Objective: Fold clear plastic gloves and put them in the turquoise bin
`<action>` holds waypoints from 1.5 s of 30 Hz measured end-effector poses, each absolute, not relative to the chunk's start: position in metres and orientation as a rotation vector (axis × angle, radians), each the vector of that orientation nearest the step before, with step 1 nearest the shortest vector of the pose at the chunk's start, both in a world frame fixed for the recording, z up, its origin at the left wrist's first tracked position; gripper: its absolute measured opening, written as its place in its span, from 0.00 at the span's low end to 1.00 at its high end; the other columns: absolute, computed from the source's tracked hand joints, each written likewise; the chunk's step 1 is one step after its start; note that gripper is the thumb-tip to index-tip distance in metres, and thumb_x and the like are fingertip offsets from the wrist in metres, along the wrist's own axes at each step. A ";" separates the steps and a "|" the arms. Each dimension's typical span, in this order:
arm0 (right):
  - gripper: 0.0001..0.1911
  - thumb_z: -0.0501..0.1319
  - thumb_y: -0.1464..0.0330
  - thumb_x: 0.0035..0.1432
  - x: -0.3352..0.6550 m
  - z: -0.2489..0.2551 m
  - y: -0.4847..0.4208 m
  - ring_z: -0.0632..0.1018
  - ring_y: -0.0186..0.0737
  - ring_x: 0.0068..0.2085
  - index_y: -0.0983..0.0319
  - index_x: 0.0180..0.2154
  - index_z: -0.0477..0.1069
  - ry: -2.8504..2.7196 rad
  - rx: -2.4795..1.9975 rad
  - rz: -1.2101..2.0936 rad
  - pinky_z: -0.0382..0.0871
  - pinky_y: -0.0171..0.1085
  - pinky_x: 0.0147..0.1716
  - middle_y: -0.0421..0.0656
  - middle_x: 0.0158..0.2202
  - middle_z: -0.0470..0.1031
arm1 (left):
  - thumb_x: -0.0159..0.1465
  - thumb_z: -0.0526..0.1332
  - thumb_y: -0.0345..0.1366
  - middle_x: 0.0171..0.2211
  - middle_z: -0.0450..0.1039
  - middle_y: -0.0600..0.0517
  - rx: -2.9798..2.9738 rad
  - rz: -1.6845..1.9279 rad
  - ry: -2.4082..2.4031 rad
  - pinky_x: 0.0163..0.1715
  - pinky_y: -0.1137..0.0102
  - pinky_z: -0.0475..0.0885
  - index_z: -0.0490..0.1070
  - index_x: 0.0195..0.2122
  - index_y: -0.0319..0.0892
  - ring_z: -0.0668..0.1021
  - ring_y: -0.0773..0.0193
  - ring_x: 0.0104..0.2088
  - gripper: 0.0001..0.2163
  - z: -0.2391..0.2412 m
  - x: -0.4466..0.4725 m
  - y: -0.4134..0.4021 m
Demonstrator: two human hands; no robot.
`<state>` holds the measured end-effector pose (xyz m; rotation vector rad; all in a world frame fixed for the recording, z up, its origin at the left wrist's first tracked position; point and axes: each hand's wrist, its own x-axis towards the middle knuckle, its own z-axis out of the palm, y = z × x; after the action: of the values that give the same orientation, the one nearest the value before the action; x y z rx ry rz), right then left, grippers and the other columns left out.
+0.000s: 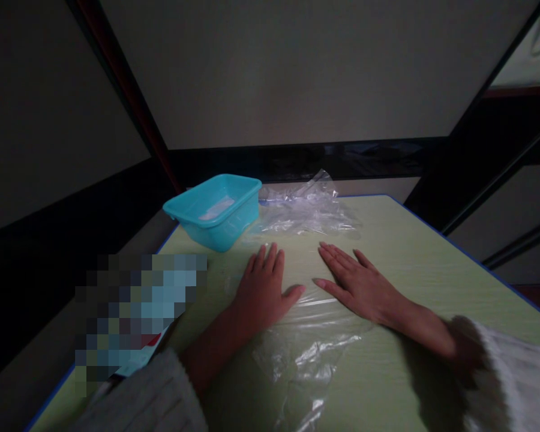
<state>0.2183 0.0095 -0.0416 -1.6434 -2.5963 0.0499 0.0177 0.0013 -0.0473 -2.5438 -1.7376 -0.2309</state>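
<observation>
Pale-green table (432,264), clear plastic (312,354) laid down its middle, far end crumpled.
Turquoise basin (220,234) at far left, whitish piece (216,208) inside. Left hand (263,288) and right hand (357,285) apart, palms down on the plastic, fingers extended, thumbs pointing inward.

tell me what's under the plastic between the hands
The pale green tabletop shows through the clear plastic; what lies directly beneath the left hand and right hand is covered and cannot be seen.
</observation>
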 end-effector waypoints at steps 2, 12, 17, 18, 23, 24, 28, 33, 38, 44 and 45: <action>0.39 0.40 0.48 0.60 0.219 -0.041 0.009 0.52 0.47 0.63 0.69 0.62 0.46 -2.571 -1.692 0.040 0.45 0.55 0.59 0.50 0.63 0.46 | 0.60 0.52 0.52 0.62 0.48 0.37 -2.544 -0.216 -1.754 0.58 0.53 0.52 0.54 0.59 0.29 0.52 0.45 0.62 0.34 -0.047 0.018 0.002; 0.35 0.42 0.51 0.61 0.197 -0.026 0.006 0.54 0.48 0.62 0.68 0.61 0.51 -2.559 -1.457 0.074 0.44 0.56 0.59 0.53 0.62 0.51 | 0.59 0.51 0.55 0.63 0.45 0.37 -2.562 -0.180 -1.796 0.56 0.48 0.51 0.51 0.60 0.31 0.51 0.43 0.62 0.36 -0.045 0.019 0.002; 0.33 0.43 0.53 0.63 0.184 -0.027 0.003 0.55 0.46 0.62 0.69 0.61 0.49 -2.724 -1.140 0.145 0.44 0.54 0.59 0.53 0.62 0.51 | 0.59 0.52 0.54 0.63 0.44 0.38 -2.563 -0.118 -1.786 0.57 0.47 0.50 0.50 0.61 0.31 0.50 0.43 0.62 0.36 -0.043 0.019 0.001; 0.33 0.43 0.54 0.63 0.182 -0.028 0.003 0.55 0.45 0.62 0.68 0.61 0.48 -2.742 -1.110 0.164 0.45 0.54 0.59 0.52 0.62 0.51 | 0.59 0.53 0.53 0.63 0.44 0.38 -2.565 -0.098 -1.787 0.57 0.47 0.50 0.51 0.61 0.31 0.50 0.43 0.62 0.36 -0.042 0.019 0.001; 0.35 0.41 0.51 0.62 0.182 -0.029 0.002 0.53 0.48 0.62 0.66 0.63 0.44 -2.764 -1.143 0.265 0.45 0.57 0.58 0.50 0.63 0.48 | 0.59 0.54 0.51 0.63 0.43 0.39 -2.569 -0.048 -1.796 0.57 0.46 0.50 0.50 0.61 0.32 0.49 0.43 0.62 0.35 -0.038 0.019 0.001; 0.35 0.41 0.51 0.62 0.183 -0.029 0.002 0.52 0.48 0.63 0.66 0.62 0.44 -2.773 -1.159 0.271 0.44 0.58 0.58 0.50 0.63 0.48 | 0.59 0.53 0.51 0.63 0.43 0.38 -2.565 -0.055 -1.796 0.56 0.46 0.50 0.50 0.61 0.32 0.49 0.43 0.62 0.35 -0.039 0.019 0.001; 0.37 0.40 0.49 0.61 0.189 -0.028 0.003 0.51 0.50 0.63 0.67 0.62 0.46 -2.790 -1.223 0.257 0.42 0.60 0.58 0.51 0.63 0.47 | 0.58 0.50 0.57 0.63 0.44 0.39 -2.548 -0.113 -1.803 0.56 0.46 0.49 0.49 0.61 0.33 0.50 0.43 0.62 0.38 -0.044 0.019 0.002; 0.36 0.39 0.48 0.60 0.202 -0.031 0.006 0.52 0.50 0.63 0.64 0.62 0.46 -2.757 -1.302 0.235 0.43 0.61 0.57 0.50 0.63 0.47 | 0.57 0.48 0.60 0.63 0.43 0.39 -2.538 -0.146 -1.812 0.57 0.46 0.48 0.49 0.61 0.33 0.49 0.43 0.62 0.40 -0.045 0.020 0.002; 0.36 0.39 0.47 0.60 0.212 -0.032 0.008 0.51 0.52 0.63 0.61 0.62 0.45 -2.743 -1.361 0.219 0.43 0.62 0.56 0.50 0.64 0.45 | 0.58 0.50 0.59 0.63 0.43 0.38 -2.543 -0.127 -1.831 0.56 0.46 0.49 0.50 0.61 0.32 0.50 0.42 0.62 0.39 -0.041 0.021 0.000; 0.36 0.39 0.47 0.59 0.221 -0.035 0.012 0.51 0.52 0.63 0.60 0.63 0.44 -2.731 -1.392 0.183 0.42 0.62 0.56 0.50 0.64 0.44 | 0.58 0.51 0.58 0.63 0.43 0.38 -2.562 -0.157 -1.834 0.57 0.45 0.47 0.50 0.61 0.32 0.49 0.42 0.62 0.39 -0.042 0.020 0.000; 0.37 0.39 0.47 0.59 0.224 -0.035 0.012 0.51 0.52 0.63 0.60 0.63 0.44 -2.719 -1.404 0.175 0.42 0.62 0.56 0.51 0.64 0.44 | 0.58 0.51 0.57 0.63 0.43 0.38 -2.565 -0.164 -1.831 0.57 0.45 0.47 0.50 0.61 0.32 0.49 0.42 0.62 0.38 -0.042 0.020 0.001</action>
<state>0.2235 0.0124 -0.0354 -1.4045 -2.7195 0.1753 0.0199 0.0008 -0.0423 -2.5650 -1.8313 -0.1635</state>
